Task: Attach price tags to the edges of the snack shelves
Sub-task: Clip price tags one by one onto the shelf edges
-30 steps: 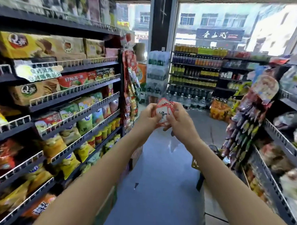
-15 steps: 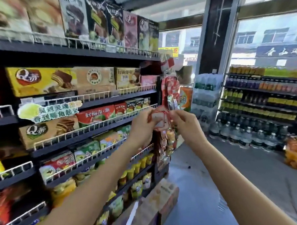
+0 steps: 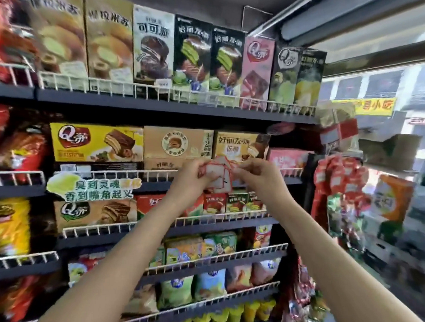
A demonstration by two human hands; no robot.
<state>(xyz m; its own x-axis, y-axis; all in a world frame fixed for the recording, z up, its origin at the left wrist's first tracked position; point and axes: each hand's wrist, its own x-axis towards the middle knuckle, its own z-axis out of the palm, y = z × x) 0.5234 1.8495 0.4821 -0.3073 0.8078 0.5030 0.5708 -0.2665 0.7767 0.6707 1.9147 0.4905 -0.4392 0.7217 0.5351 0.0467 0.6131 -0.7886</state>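
Snack shelves (image 3: pixel 145 104) fill the left and centre, dark tiers with white wire front rails (image 3: pixel 175 92), stocked with pie boxes up top and chip bags lower down. Price tags (image 3: pixel 217 177), a small stack of white cards with red borders, sit between both hands in front of the rail of the second tier, near the boxed pies. Left hand (image 3: pixel 190 179) grips the stack, fingers curled round its left edge. Right hand (image 3: pixel 257 177) pinches at the stack's right side, fingertips closed on a card edge; exact finger layout blurry. Step looks like peeling one tag off the stack, nothing fixed to a rail yet. To do it well: keep left grip firm so the rest don't fan out, slide a single card free, check it matches the product behind, then seat it squarely on the rail edge facing out.
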